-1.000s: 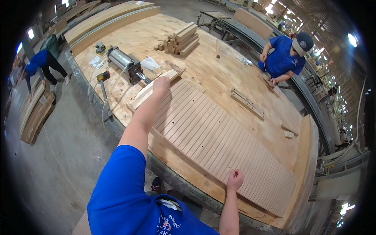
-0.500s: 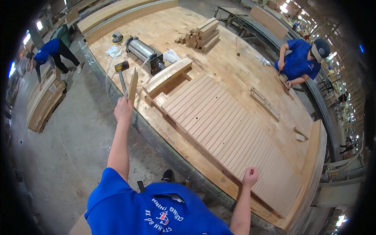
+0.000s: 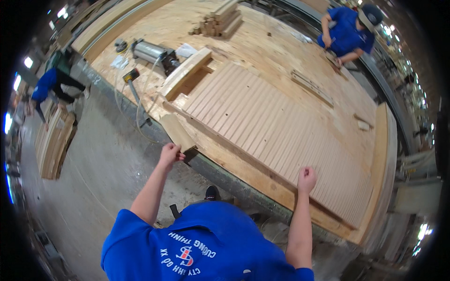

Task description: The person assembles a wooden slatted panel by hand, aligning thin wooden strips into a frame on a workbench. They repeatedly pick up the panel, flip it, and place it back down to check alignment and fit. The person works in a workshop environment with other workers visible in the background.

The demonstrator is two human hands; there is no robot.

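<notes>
My left hand [image 3: 171, 155] is at the near edge of the worktable with its fingers curled together. Right beside them, the near end of a short flat wooden board [image 3: 177, 131] lies across the edge. Whether the fingers still touch the board, I cannot tell. Above the right part of a large slatted wooden panel [image 3: 262, 131] is my right hand [image 3: 307, 180], closed in a fist. Anything inside that fist is too small to name. The panel has parallel grooves and several small dark holes, and lies within a wooden frame [image 3: 384, 154].
A mallet [image 3: 131, 80] and a metal cylinder [image 3: 152, 52] with a thin hose lie at the table's left. Stacked wood blocks [image 3: 218, 21] sit at the back. Two narrow wooden strips [image 3: 311, 88] lie beyond the panel. A co-worker [image 3: 349, 30] works across the table; another person [image 3: 51, 86] bends over boards at left.
The short board has gone from upright in my left hand to lying flat at the table edge. My left hand has come nearer and to the right. My right hand stays closed over the panel.
</notes>
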